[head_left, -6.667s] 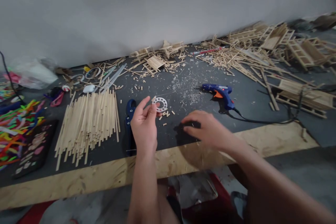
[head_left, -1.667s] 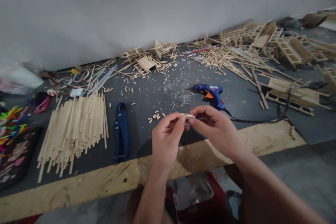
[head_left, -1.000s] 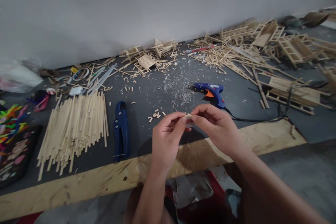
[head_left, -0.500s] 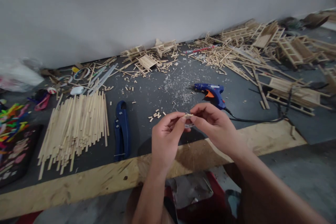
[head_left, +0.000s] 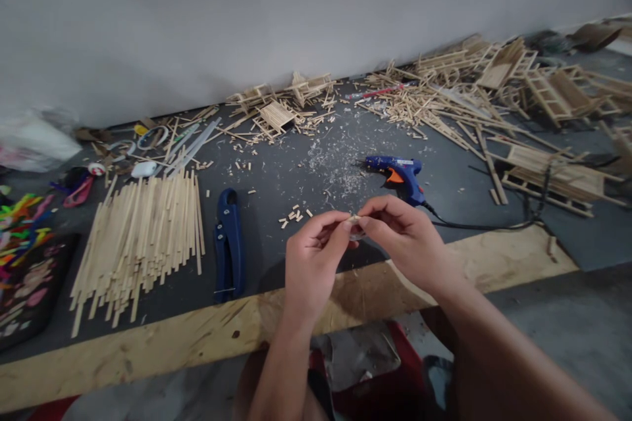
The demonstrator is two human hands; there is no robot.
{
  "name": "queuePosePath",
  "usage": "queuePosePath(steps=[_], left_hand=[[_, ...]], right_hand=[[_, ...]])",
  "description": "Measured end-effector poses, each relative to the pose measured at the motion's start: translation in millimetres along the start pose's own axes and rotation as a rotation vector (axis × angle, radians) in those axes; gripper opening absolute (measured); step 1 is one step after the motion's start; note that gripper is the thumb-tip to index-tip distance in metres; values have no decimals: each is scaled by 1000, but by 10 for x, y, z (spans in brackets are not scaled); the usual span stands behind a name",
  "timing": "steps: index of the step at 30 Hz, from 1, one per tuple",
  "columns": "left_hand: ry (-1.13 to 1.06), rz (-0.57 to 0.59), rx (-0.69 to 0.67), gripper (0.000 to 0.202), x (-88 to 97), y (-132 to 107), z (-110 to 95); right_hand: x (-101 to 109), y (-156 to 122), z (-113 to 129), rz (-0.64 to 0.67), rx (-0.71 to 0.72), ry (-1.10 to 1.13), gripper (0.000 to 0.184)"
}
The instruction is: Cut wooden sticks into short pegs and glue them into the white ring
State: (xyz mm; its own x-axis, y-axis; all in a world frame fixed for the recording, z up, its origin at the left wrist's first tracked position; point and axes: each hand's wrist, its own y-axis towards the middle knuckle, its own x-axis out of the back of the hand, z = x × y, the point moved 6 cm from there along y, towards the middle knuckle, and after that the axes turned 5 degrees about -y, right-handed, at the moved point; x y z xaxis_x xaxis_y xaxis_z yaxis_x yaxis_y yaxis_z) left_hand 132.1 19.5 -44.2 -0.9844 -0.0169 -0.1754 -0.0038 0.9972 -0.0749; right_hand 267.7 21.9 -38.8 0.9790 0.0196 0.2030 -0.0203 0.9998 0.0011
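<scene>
My left hand [head_left: 316, 260] and my right hand [head_left: 402, 237] meet over the front edge of the table, fingertips pinched together. Between them is a small piece of light wood [head_left: 353, 218], mostly covered by the fingers. Something clear and round shows just beneath it; what it is I cannot tell. Behind my right hand a blue glue gun [head_left: 397, 171] with an orange trigger lies on its side. A few short cut wood bits [head_left: 295, 214] lie just beyond my left hand. Farther left is a blue cutter [head_left: 229, 243], lying lengthwise.
A bundle of thin wooden sticks [head_left: 143, 237] lies at the left. Small wooden models [head_left: 276, 116] stand near the wall, with more frames [head_left: 557, 174] at the right. The glue gun's black cord [head_left: 484, 226] runs right. A pale wooden board [head_left: 197, 335] lines the front edge.
Both hands stay in nearly the same place. The fingertips have closed slightly nearer together, and less of the small wood piece shows.
</scene>
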Motion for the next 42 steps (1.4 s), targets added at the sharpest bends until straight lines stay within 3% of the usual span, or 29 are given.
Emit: queuePosePath(steps=[35, 42], left_hand=[[1, 12, 29, 14, -19, 16, 26], [-137, -19, 63, 17, 19, 78, 87]], right_hand=[[6, 9, -12, 18, -4, -11, 5], [-5, 38, -53, 47, -16, 92, 21]])
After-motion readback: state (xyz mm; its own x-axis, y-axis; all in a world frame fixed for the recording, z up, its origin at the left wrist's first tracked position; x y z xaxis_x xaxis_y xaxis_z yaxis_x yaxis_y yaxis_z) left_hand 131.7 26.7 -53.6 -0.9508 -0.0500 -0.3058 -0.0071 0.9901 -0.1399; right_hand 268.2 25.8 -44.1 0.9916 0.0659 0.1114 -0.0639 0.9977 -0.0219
